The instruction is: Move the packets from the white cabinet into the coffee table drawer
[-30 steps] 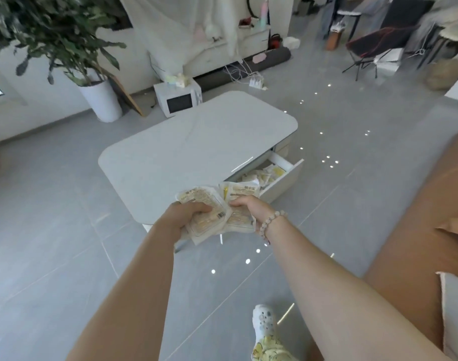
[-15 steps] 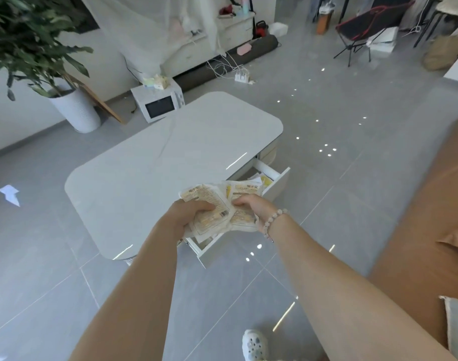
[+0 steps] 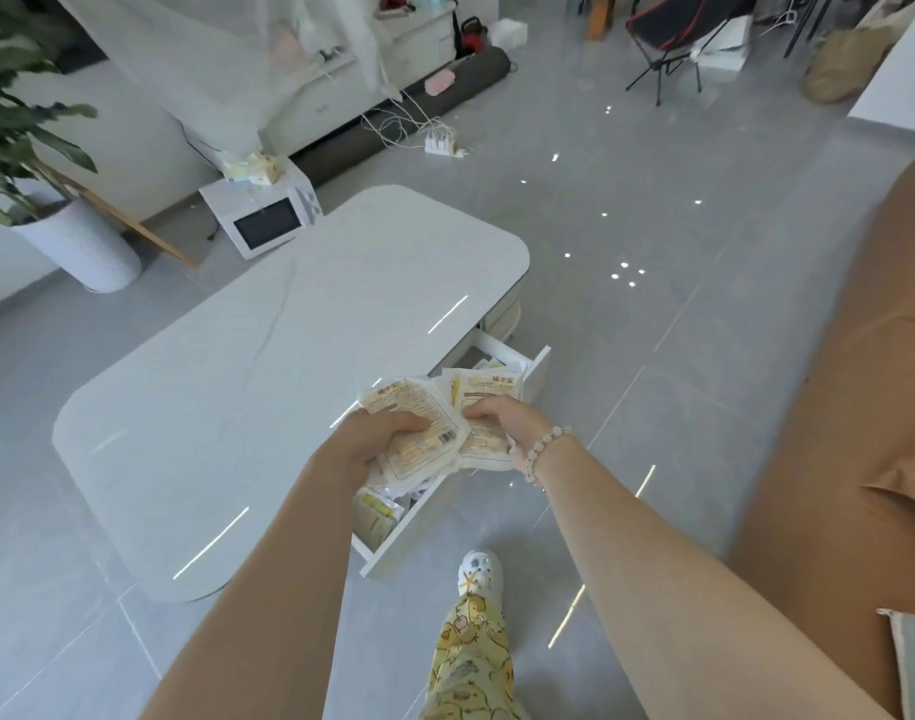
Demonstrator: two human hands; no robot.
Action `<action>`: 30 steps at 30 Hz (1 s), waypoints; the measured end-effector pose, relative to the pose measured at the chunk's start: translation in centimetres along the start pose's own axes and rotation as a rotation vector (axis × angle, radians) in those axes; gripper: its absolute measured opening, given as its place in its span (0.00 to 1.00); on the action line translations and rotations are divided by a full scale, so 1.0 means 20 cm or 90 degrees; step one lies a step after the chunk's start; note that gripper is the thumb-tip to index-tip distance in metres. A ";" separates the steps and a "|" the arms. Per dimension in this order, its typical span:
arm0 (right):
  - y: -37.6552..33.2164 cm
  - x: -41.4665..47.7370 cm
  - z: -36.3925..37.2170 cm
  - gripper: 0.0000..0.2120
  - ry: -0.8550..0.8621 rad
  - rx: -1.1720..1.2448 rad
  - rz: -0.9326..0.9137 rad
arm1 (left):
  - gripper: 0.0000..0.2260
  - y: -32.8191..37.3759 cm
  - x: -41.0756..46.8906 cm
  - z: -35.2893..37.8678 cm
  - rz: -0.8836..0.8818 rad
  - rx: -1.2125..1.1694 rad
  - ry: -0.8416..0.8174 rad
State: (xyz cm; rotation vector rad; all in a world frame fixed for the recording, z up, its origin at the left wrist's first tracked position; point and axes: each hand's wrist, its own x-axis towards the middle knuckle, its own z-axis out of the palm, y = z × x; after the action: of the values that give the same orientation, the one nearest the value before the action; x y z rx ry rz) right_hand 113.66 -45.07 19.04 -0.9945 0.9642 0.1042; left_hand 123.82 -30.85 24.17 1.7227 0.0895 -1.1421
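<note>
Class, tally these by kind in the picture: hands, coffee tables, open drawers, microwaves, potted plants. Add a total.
hands: 2, left hand and right hand
coffee table: 1
open drawer: 1
microwave: 1
potted plant: 1
Total: 6

A white microwave (image 3: 266, 223) sat on the floor (image 3: 652, 226) ahead of me, near a potted plant (image 3: 76, 246). A brown sofa (image 3: 834, 397) stood to my right.

Packets (image 3: 419, 444): "暖手宝" printed at top; smaller print illegible.
</note>
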 end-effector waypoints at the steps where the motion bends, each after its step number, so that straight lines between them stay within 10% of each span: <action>1: -0.03 0.04 -0.02 0.31 0.008 -0.002 0.001 | 0.09 0.03 0.05 0.01 -0.001 0.004 -0.004; 20: -0.49 0.84 -0.15 0.31 0.064 -0.052 0.091 | 0.15 0.39 0.93 0.12 -0.116 -0.072 -0.019; 30: -0.27 1.34 -0.28 0.13 0.049 -0.165 0.233 | 0.15 0.04 1.46 0.17 -0.236 -0.136 0.068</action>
State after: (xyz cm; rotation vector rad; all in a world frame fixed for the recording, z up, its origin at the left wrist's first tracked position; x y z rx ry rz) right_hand 128.75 -61.33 2.20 -1.0537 1.2172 0.5098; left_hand 138.05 -46.50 3.77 1.6130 0.5974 -1.2546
